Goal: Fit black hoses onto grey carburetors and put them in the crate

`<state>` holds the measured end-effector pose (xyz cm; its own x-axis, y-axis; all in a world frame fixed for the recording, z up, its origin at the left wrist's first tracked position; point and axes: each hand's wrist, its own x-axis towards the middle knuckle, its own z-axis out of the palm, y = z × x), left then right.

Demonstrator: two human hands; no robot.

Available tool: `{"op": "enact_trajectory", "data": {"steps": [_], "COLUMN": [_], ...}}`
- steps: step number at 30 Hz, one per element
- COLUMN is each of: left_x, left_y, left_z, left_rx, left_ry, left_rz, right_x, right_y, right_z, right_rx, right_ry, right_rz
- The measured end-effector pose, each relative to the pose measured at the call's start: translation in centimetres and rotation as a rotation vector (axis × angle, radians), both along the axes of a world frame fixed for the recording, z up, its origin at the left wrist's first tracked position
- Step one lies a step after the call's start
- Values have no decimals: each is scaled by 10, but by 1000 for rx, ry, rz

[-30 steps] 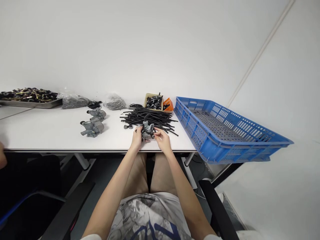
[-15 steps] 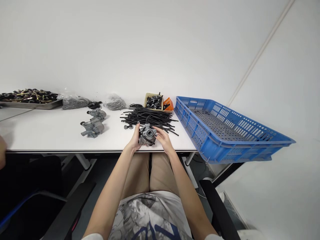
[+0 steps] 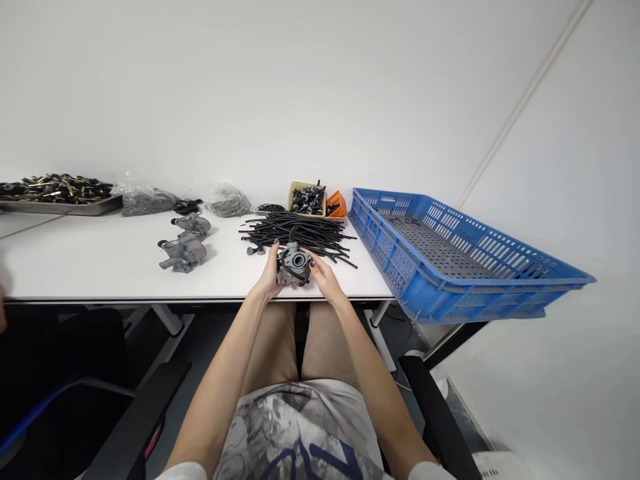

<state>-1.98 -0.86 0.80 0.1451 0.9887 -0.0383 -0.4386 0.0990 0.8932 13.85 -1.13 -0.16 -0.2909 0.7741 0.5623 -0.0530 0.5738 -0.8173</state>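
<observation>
Just above the table's front edge I hold a grey metal carburetor (image 3: pixel 295 265), its round bore facing me and a black hose curving across its front. My left hand (image 3: pixel 269 273) is closed on its left side, thumb upright along the body. My right hand (image 3: pixel 325 277) grips the right side, with the fingertips at the flange and hose. The far fingers of both hands are partly hidden behind the body. Right behind lies a pile of black rubber hoses (image 3: pixel 300 230), with small black-and-grey caps (image 3: pixel 256 250) at its left end.
Two more carburetors (image 3: pixel 184 253) stand to the left. At the back are a metal tray (image 3: pixel 90 208) of parts, plastic bags (image 3: pixel 229 201), a cream bin (image 3: pixel 290 197) and an orange bin (image 3: pixel 340 205). A large blue crate (image 3: pixel 480 288) flanks the right side. Another person's hand (image 3: pixel 3 310) shows at far left.
My right fingers have shifted slightly on the carburetor's right side, which both hands still hold. At the far left, the other person's hand has moved mostly out of view.
</observation>
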Motion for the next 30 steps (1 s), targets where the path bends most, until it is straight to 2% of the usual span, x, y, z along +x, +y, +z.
{"op": "enact_trajectory", "data": {"steps": [7,10,15,18,21,25,28,30], "left_x": [8,11,12,9,5,0,-1,0], "left_y": [-3,0,4,0,-7,-12,-11,-11], "left_z": [0,-4,-8,-4,2,5,3,3], "left_rx": [80,146,237,221,126,5,-6,7], "left_ry": [2,0,-20,-47,-71,-100,-88,-51], "left_rz": [117,168,210,125,-1,-58,-117,-159], "right_x": [-3,-5,-15,-30,-41,-26,-2,8], "right_y": [5,6,-7,-26,-49,-57,-37,-18], "right_z": [-9,-11,-6,-4,-1,21,49,65], "right_rx": [-58,-45,-8,13,37,107,177,179], "right_ry": [31,-10,-11,21,-12,-204,-201,-227], "right_rz": [51,10,-174,-367,-534,-442,-432,-259]}}
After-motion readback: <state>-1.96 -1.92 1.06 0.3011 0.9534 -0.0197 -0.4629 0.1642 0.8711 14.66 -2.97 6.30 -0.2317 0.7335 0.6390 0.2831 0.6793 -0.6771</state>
